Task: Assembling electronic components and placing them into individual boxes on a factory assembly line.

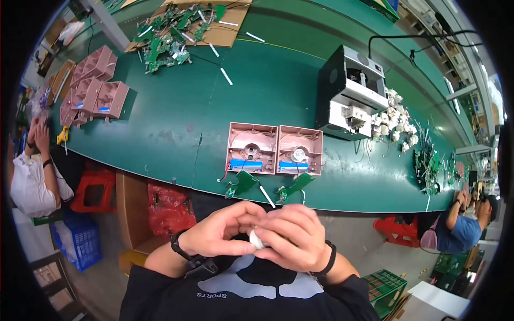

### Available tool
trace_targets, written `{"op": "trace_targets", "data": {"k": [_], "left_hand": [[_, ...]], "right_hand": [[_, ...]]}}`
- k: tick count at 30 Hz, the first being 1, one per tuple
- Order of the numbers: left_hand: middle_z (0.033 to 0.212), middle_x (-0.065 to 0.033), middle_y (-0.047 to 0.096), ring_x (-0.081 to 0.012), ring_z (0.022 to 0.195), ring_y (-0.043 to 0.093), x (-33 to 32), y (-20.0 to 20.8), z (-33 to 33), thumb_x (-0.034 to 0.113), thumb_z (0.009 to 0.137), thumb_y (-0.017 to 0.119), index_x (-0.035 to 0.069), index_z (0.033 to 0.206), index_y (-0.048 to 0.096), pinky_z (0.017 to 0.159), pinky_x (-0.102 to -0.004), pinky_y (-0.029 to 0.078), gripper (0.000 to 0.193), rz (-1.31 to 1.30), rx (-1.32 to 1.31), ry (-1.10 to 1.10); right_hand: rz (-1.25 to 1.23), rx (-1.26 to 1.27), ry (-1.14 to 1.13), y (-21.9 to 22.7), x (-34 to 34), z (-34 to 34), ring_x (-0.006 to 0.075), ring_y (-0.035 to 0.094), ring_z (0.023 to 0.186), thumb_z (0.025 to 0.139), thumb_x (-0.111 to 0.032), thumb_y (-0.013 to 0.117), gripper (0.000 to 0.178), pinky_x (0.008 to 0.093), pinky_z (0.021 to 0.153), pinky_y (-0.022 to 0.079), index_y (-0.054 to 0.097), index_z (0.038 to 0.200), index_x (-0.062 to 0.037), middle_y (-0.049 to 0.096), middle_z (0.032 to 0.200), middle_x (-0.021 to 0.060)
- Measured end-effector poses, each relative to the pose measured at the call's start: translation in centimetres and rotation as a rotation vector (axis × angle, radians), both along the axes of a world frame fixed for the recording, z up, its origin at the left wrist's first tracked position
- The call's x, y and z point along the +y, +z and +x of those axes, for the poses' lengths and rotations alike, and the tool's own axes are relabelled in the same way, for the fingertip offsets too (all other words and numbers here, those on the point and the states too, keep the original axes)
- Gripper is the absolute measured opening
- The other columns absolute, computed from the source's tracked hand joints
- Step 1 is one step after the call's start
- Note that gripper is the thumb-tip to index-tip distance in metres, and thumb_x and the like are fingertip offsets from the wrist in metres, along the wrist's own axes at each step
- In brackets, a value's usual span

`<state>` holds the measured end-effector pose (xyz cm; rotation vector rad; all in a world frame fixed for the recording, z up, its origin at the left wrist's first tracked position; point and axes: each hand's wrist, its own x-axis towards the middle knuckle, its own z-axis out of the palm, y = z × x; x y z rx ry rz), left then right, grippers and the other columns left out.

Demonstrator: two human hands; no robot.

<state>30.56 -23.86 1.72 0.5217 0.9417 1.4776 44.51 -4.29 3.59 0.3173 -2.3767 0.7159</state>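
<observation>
Close to my body, in front of the table's near edge, a small white rounded part (257, 239) sits between my hands. My right hand (295, 238) is closed around it, its fingers covering much of it. The curled fingers and thumb of my left hand (227, 231) meet it from the other side. Beyond my hands lie two open pink housings (277, 150), side by side, each with a blue cylinder and wires inside. A round silvery piece (299, 155) is in the right housing. In front of them rest two green circuit boards (245, 183) (295, 186).
A black and silver machine (350, 93) stands right of the housings, beside a pile of white parts (396, 120). Circuit boards (176, 35) lie heaped on cardboard at the far left; more pink housings (99, 88) stand left. People work at both ends of the green table (160, 139).
</observation>
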Motion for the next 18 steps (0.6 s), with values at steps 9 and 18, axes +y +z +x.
{"op": "trace_targets", "data": {"k": [9, 18], "left_hand": [[0.133, -0.0108, 0.064, -0.0188, 0.121, 0.063, -1.6, -4.3, 0.4, 0.004, 0.092, 0.075, 0.0, 0.144, 0.043, 0.104, -0.0339, 0.049, 0.061, 0.077, -0.461, -0.029], [0.132, -0.0102, 0.064, -0.0163, 0.119, 0.064, -0.1, -4.0, 0.5, 0.004, 0.09, 0.079, 0.001, 0.145, 0.044, 0.097, -0.0304, 0.052, 0.065, 0.091, -0.423, -0.077]], "right_hand": [[-0.123, -0.196, 0.158, -0.9, -1.2, -0.8, 0.0265, 0.071, 0.094, 0.076, -0.015, 0.089, 0.043, 0.0367, 0.083, 0.057, 0.074, 0.114, -0.0029, 0.073, 0.111, 0.0096], [-0.252, -0.386, 0.167, 0.9, 0.3, -0.8, 0.0302, 0.072, 0.089, 0.071, -0.011, 0.091, 0.042, 0.0383, 0.079, 0.059, 0.076, 0.108, -0.0006, 0.074, 0.105, 0.0118]]}}
